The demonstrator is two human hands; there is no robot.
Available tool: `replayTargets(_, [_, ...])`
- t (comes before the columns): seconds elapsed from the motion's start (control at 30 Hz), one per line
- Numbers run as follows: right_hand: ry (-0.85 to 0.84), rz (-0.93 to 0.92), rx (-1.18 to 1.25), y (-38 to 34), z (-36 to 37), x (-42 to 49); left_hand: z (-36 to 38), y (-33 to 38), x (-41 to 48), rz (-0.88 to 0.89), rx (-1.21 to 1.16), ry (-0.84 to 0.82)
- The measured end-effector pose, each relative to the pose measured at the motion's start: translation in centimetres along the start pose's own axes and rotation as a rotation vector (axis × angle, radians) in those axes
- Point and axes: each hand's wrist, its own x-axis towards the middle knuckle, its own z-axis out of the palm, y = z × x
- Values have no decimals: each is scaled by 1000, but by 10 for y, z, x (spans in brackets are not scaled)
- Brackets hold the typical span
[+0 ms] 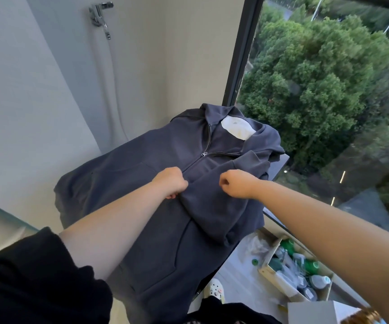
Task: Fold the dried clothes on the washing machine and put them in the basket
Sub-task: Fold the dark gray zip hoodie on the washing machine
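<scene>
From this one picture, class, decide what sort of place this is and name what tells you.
Probably a laundry corner high in a flat: a tap with a hose on the wall, a hoodie spread out for folding, a box of bottles on the floor, and a window over treetops.

Single head-worn wide-angle view. It looks forward and steeply down from close above the dark zip hoodie [156,206], with the wall [36,94] at left and the window [329,85] at right.
</scene>
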Motion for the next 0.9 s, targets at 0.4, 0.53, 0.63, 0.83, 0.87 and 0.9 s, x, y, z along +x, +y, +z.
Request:
replayTargets(0.4, [255, -85, -168, 16, -17, 101, -1, 3, 91, 85, -14, 431])
replayTargets(0.53, [365, -163, -147, 21, -31, 147, -20, -4, 136, 13, 61, 427])
replayTargets(0.63, [419, -215, -153, 25, -50, 191, -31, -10, 167, -78, 18, 408])
replayTargets(0.83, [371, -182, -122, 20, -86, 299, -14, -22, 191, -113, 121, 482])
replayTargets(0.87, [323, -161, -124, 15, -89, 316, -14, -22, 192, -118, 116, 482])
replayTargets(0.9, [259, -131, -126, 9, -91, 331, -14, -22, 192, -122, 115, 484])
